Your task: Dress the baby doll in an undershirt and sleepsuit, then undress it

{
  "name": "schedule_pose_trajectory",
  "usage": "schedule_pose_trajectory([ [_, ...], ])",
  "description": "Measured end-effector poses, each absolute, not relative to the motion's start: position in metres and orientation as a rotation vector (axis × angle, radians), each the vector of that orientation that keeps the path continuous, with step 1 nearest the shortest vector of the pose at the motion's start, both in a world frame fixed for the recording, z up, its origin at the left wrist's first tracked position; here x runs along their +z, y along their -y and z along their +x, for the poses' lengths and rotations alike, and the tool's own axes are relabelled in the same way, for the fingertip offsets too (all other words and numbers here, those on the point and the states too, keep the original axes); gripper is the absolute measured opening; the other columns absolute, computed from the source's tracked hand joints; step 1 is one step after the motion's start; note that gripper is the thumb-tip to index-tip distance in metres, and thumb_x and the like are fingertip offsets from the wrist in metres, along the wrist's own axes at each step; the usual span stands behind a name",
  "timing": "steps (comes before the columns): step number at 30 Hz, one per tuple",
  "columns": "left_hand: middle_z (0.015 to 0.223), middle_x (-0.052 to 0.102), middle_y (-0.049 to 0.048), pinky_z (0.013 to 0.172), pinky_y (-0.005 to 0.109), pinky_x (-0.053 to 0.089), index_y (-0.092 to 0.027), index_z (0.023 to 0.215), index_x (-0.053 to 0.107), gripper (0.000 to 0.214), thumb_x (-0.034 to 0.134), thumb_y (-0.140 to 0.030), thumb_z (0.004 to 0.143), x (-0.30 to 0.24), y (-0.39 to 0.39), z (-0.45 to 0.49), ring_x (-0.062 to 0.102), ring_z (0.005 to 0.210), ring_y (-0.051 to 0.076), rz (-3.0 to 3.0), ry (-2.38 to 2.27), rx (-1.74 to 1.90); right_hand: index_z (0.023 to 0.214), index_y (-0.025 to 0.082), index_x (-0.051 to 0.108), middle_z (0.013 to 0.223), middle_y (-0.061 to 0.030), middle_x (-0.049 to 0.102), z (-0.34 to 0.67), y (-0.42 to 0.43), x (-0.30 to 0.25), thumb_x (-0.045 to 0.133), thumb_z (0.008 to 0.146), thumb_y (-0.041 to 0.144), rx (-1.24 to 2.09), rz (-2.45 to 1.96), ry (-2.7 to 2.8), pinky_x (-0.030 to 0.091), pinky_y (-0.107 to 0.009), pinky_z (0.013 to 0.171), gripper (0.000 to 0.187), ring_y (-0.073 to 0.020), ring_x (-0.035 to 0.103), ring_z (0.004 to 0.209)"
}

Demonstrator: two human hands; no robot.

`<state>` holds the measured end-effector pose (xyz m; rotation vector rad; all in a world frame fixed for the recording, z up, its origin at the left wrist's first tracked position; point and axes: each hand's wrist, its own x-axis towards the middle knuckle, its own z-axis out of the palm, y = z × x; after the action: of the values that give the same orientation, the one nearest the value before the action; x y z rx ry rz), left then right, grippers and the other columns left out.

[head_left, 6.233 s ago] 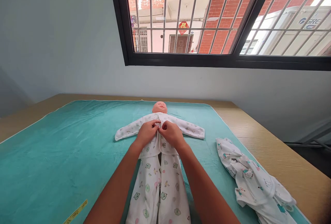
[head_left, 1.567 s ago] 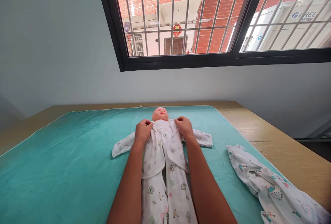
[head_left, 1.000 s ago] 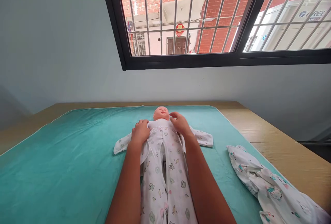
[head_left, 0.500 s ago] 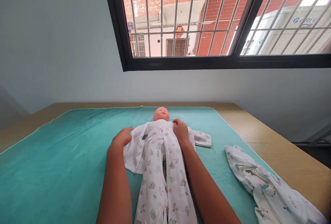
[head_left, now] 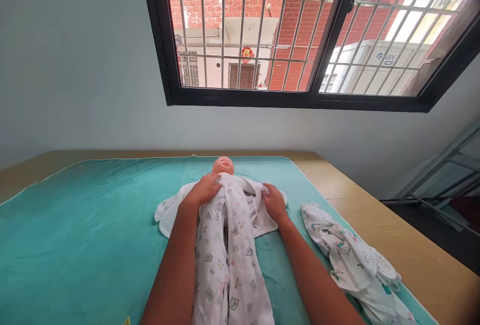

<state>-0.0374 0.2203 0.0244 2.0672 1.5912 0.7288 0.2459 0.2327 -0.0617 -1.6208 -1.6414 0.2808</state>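
Note:
A baby doll (head_left: 222, 164) lies on its back on a teal mat (head_left: 86, 225), dressed in white printed trousers (head_left: 228, 265) and a white jacket (head_left: 258, 215) that is spread open to both sides. My left hand (head_left: 204, 190) rests on the doll's chest with its fingers curled, pressing on the trousers' waist. My right hand (head_left: 273, 202) lies on the opened right flap of the jacket, fingers closed on the fabric.
A crumpled heap of white printed baby clothes (head_left: 348, 260) lies on the mat's right edge. The mat covers a wooden table (head_left: 375, 215) that stands against a grey wall under a barred window (head_left: 285, 35).
The jacket, closed several seconds ago, now lies open. My left hand has moved from the left flap back onto the doll's chest, and my right hand has pulled the right flap outward.

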Motion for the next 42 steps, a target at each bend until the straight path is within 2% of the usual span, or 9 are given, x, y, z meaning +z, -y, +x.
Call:
schedule_pose_trajectory([
  [6, 0.135, 0.056, 0.0088, 0.105, 0.031, 0.034, -0.021, 0.123, 0.06, 0.04, 0.045, -0.039, 0.09, 0.014, -0.229, -0.038, 0.049, 0.125, 0.023, 2.087, -1.6, 0.747, 0.109, 0.014, 0.063, 0.12, -0.0102, 0.061, 0.24, -0.23, -0.063, 0.034, 0.071, 0.002, 0.077, -1.463, 1.576, 0.04, -0.033, 0.102, 0.05, -0.0196, 0.052, 0.116],
  [12, 0.13, 0.06, 0.0098, 0.102, 0.03, 0.036, -0.02, 0.121, 0.062, 0.044, 0.035, -0.042, 0.093, 0.009, -0.233, -0.039, 0.052, 0.121, 0.023, 2.06, -1.64, 0.789, 0.105, 0.02, 0.066, 0.119, -0.0062, 0.063, 0.228, -0.225, -0.056, 0.04, 0.09, 0.019, 0.176, -1.275, 1.838, 0.04, -0.03, 0.099, 0.029, -0.0178, 0.055, 0.112],
  [17, 0.126, 0.063, 0.0069, 0.1, 0.031, 0.037, -0.023, 0.118, 0.063, 0.041, 0.039, -0.043, 0.092, -0.002, -0.237, -0.041, 0.055, 0.117, 0.022, 1.986, -1.738, 0.892, 0.121, 0.018, 0.059, 0.121, -0.0086, 0.063, 0.236, -0.229, -0.064, 0.039, 0.095, 0.027, 0.147, -1.648, 1.808, 0.025, -0.04, 0.108, 0.034, -0.0222, 0.053, 0.115],
  [20, 0.123, 0.065, 0.0052, 0.101, 0.034, 0.037, -0.023, 0.113, 0.065, 0.038, 0.036, -0.04, 0.093, -0.016, -0.241, -0.042, 0.056, 0.116, 0.022, 1.924, -1.845, 0.992, 0.121, 0.018, 0.059, 0.121, -0.0096, 0.063, 0.242, -0.233, -0.068, 0.032, 0.098, 0.027, 0.167, -1.783, 1.727, 0.019, -0.039, 0.111, 0.037, -0.0211, 0.053, 0.117],
  [26, 0.114, 0.069, 0.0075, 0.091, 0.03, 0.046, -0.017, 0.11, 0.065, 0.041, 0.03, -0.032, 0.093, -0.044, -0.243, -0.048, 0.062, 0.104, 0.02, 1.841, -1.973, 1.221, 0.115, 0.02, 0.061, 0.114, -0.0086, 0.066, 0.248, -0.235, -0.071, 0.027, 0.097, 0.022, 0.154, -1.873, 1.645, 0.018, -0.037, 0.109, 0.038, -0.0193, 0.055, 0.112],
  [30, 0.112, 0.069, 0.01, 0.094, 0.034, 0.045, -0.015, 0.109, 0.066, 0.041, 0.031, -0.028, 0.092, -0.054, -0.239, -0.054, 0.061, 0.106, 0.022, 1.929, -1.987, 1.267, 0.119, 0.02, 0.059, 0.117, -0.0072, 0.065, 0.258, -0.236, -0.071, 0.028, 0.092, 0.012, 0.181, -1.923, 1.638, 0.02, -0.036, 0.108, 0.041, -0.0197, 0.056, 0.112],
  [34, 0.122, 0.065, 0.0112, 0.103, 0.039, 0.038, -0.015, 0.118, 0.062, 0.04, 0.035, -0.027, 0.091, -0.06, -0.226, -0.066, 0.056, 0.115, 0.024, 2.097, -1.953, 1.192, 0.121, 0.019, 0.059, 0.122, -0.0071, 0.063, 0.266, -0.235, -0.069, 0.032, 0.085, 0.007, 0.192, -1.957, 1.625, 0.025, -0.033, 0.105, 0.046, -0.0203, 0.055, 0.115],
  [38, 0.144, 0.047, 0.0078, 0.11, 0.041, 0.029, -0.019, 0.137, 0.047, 0.048, 0.038, -0.022, 0.09, -0.069, -0.206, -0.083, 0.04, 0.133, 0.024, 2.459, -1.956, 0.899, 0.117, 0.02, 0.061, 0.117, -0.0067, 0.065, 0.268, -0.235, -0.066, 0.036, 0.08, 0.005, 0.191, -1.975, 1.618, 0.032, -0.031, 0.097, 0.048, -0.0212, 0.057, 0.111],
  [42, 0.152, 0.036, 0.0055, 0.112, 0.042, 0.026, -0.021, 0.142, 0.04, 0.057, 0.041, -0.014, 0.086, -0.074, -0.196, -0.09, 0.033, 0.138, 0.024, 2.537, -2.084, 0.742, 0.111, 0.02, 0.064, 0.112, -0.0055, 0.067, 0.267, -0.235, -0.064, 0.037, 0.077, 0.004, 0.204, -1.966, 1.612, 0.034, -0.031, 0.096, 0.047, -0.0211, 0.058, 0.107],
])
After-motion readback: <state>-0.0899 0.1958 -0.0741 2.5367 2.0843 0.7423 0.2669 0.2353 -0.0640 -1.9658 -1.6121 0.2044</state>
